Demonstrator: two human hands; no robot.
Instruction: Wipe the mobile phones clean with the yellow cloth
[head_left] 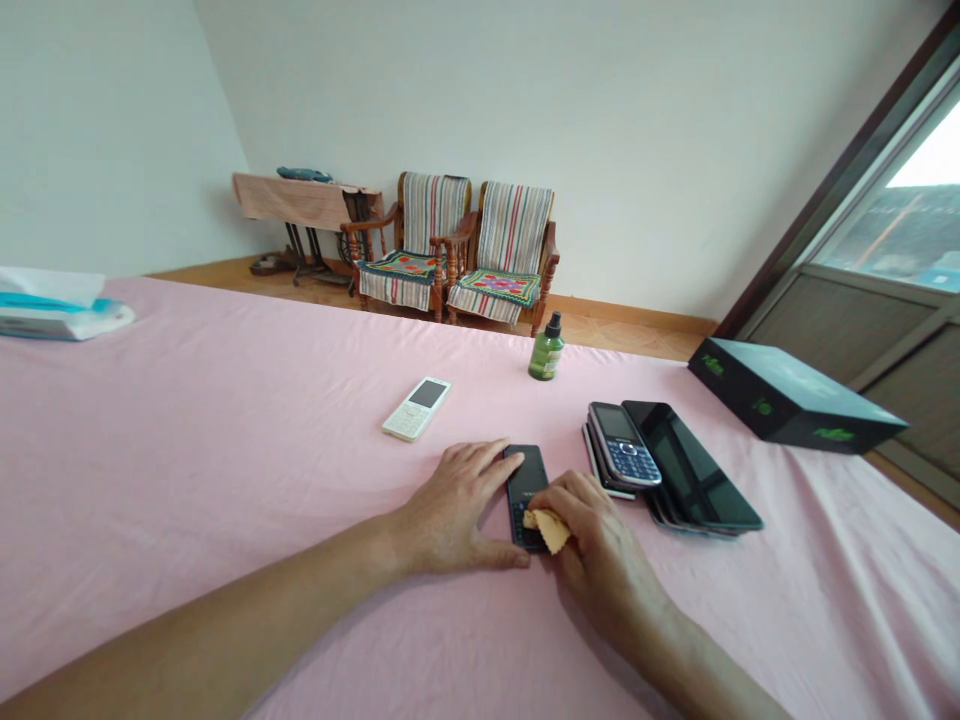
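Observation:
A dark keypad mobile phone [527, 478] lies face up on the pink cloth in front of me. My left hand [463, 507] steadies it from the left, index fingertip on its upper edge and thumb by its lower end. Pinched in the fingers of my right hand [592, 535] is a small yellow cleaning cloth [553, 530] with a zigzag edge, pressed on the phone's keypad. Part of the keypad is hidden by the cloth and fingers. Beyond my left hand lies a white keypad phone [417, 408], touched by neither hand.
On the right are a stack of keypad phones [624, 450], a pile of dark touchscreen devices [694, 470] and a black box [791, 395]. A green spray bottle [546, 350] stands near the far edge. A tissue pack [64, 312] lies far left. Two chairs [495, 250] stand beyond the pink-covered surface [225, 430].

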